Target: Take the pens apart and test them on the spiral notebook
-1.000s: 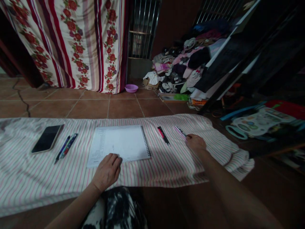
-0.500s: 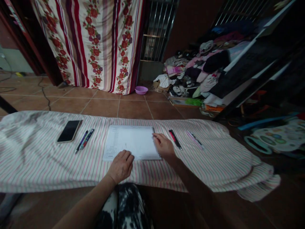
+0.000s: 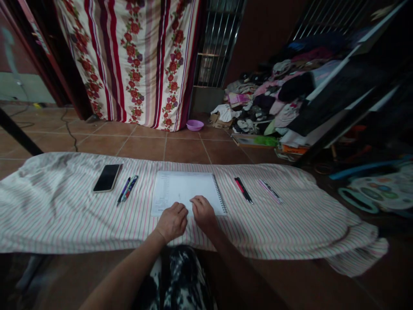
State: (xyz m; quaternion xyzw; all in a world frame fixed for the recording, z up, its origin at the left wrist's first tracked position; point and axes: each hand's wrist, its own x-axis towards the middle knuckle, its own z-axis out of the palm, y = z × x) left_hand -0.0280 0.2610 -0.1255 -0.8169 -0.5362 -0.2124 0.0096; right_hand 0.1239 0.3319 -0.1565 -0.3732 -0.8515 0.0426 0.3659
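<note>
Head view: both forearms reach forward from the near edge and meet at the middle of the scene, over a patterned lap. The left hand (image 3: 172, 221) lies knuckles up, fingers bent under in a loose curl, on the near edge of the notebook (image 3: 187, 189). Whether those fingers pinch the page edge cannot be told. The right hand (image 3: 204, 214) sits just right of it, almost touching, palm down with fingers spread lightly on the page. It holds nothing.

The notebook lies open and flat at the middle of a striped cloth (image 3: 58, 215), spiral binding along its right side, blank page up with faint print at the left margin.

Left of the notebook lie two blue pens (image 3: 127, 189) side by side, and farther left a dark phone (image 3: 107, 178), screen up. Right of the notebook lies a red and black pair of pens (image 3: 243, 190), then a pink pair (image 3: 270, 191) farther right, all apart from the hands.

Beyond the cloth is tiled floor (image 3: 142, 146). At the far side hangs a floral curtain (image 3: 145, 56), with a purple bowl (image 3: 195, 125) near its foot, and a heap of clothes (image 3: 267, 103) is piled at the far right.
</note>
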